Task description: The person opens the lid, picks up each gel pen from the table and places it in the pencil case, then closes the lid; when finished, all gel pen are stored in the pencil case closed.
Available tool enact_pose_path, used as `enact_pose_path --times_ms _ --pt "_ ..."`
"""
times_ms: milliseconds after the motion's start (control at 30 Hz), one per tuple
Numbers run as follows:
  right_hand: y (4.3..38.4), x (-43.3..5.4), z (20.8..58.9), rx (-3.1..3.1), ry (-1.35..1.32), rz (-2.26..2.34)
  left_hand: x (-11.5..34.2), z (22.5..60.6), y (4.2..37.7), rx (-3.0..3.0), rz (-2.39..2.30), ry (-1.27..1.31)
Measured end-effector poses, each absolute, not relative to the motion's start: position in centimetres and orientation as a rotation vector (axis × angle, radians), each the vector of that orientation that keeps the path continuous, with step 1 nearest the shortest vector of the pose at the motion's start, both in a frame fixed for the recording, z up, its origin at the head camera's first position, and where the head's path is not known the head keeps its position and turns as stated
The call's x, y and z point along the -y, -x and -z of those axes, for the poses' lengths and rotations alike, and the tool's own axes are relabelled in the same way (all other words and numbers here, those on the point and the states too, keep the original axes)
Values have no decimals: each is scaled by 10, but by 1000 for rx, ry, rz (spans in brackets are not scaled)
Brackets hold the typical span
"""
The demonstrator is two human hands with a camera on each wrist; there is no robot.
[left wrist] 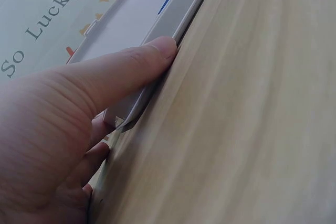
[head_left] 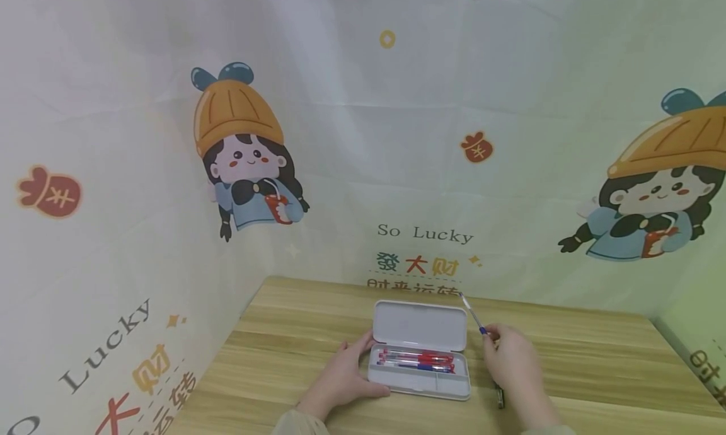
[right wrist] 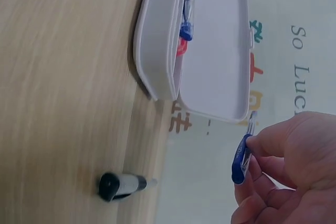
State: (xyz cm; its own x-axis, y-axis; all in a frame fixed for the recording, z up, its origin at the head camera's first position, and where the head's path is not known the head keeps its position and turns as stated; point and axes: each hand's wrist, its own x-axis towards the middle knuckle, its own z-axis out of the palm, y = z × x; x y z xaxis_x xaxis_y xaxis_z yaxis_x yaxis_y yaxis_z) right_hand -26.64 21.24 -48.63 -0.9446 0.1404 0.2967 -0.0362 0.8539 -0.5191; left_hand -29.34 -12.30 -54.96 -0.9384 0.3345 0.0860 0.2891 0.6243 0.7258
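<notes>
An open pale grey pencil case (head_left: 403,380) stands on the table with its lid (head_left: 420,326) tilted up at the back. My left hand (head_left: 343,379) holds its left end, thumb along the front edge and fingers round the side. Several red pens (head_left: 437,355) and a blue pen (head_left: 416,365) lie in the rear compartment. To the right of the case, my right hand (head_left: 515,361) pinches another blue pen (right wrist: 241,158) between thumb and fingers, raised and pointing away. A black pen (right wrist: 126,184) lies on the table below that hand, partly hidden by it in the head view.
The wood-grain table (head_left: 295,334) meets a printed cloth backdrop (head_left: 340,139) at its back and left edges. A small divider splits the front compartment of the case.
</notes>
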Motion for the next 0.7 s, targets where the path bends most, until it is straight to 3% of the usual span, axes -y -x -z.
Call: enact_pose_path --times_ms 700 --pt "287 -165 508 2740 -407 -606 122 548 293 -2787 -1221 -525"
